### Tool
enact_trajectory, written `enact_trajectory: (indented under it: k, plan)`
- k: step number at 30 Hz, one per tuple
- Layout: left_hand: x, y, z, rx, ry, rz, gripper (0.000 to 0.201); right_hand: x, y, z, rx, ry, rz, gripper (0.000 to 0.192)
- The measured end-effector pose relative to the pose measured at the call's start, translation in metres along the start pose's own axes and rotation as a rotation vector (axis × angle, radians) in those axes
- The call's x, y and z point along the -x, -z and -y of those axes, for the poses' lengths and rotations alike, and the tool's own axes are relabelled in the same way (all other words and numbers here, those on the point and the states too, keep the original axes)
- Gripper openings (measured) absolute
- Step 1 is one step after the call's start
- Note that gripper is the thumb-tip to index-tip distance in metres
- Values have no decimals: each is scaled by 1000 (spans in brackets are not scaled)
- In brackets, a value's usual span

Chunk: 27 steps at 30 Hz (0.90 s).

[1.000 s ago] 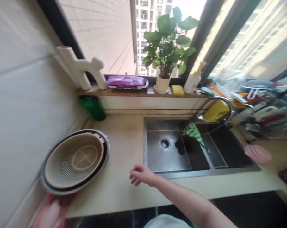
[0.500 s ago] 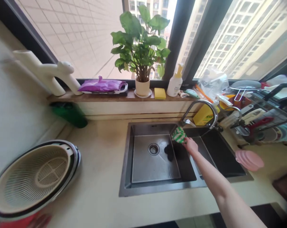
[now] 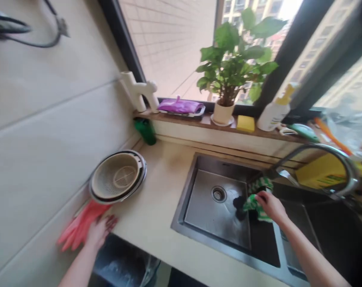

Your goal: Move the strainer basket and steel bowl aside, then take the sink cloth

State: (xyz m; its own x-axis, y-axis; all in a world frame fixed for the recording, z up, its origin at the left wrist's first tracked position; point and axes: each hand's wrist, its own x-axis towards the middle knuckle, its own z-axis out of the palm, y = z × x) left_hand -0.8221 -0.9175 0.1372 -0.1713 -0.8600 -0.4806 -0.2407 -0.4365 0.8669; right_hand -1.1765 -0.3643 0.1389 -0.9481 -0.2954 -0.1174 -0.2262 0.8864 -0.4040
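My right hand (image 3: pixel 269 203) is closed on a green-and-white patterned cloth (image 3: pixel 263 213) over the divider between the two sink basins. The cloth hangs down, with part of it inside the left basin of the steel sink (image 3: pixel 183 207). At the counter's left end, my left hand (image 3: pixel 97 232) touches or lies right beside pink rubber gloves (image 3: pixel 89 219); its fingers are blurred. A dark red piece (image 3: pixel 111 223), too unclear to name, shows by its fingertips. Just behind the gloves sits a beige colander (image 3: pixel 109 175) nested in a metal bowl.
An arched faucet (image 3: pixel 315 147) rises behind the sink, near a yellow bottle (image 3: pixel 321 171). The sill holds a potted plant (image 3: pixel 224 111), a yellow sponge (image 3: pixel 246 123) and a white pump bottle (image 3: pixel 273 115). Below the counter edge, a dark lined bin (image 3: pixel 121 263) stands at left.
The view has swung left. My left hand has come into view by the pink gloves. My right hand still holds the cloth, which now hangs more spread out over the sink divider.
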Motion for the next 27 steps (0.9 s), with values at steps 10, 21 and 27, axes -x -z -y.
enact_trajectory:
  k: [10, 21, 27]
  plan:
    - [29, 41, 0, 0, 0, 106, 31, 45, -61, 220, -406, 586, 137, 25]
    - [20, 69, 5, -64, 155, 234, 81, 88, -222, 331, 192, 1015, 370, 45]
    - [10, 77, 22, -73, 251, 262, 89, -22, -220, 397, 255, 633, 202, 51]
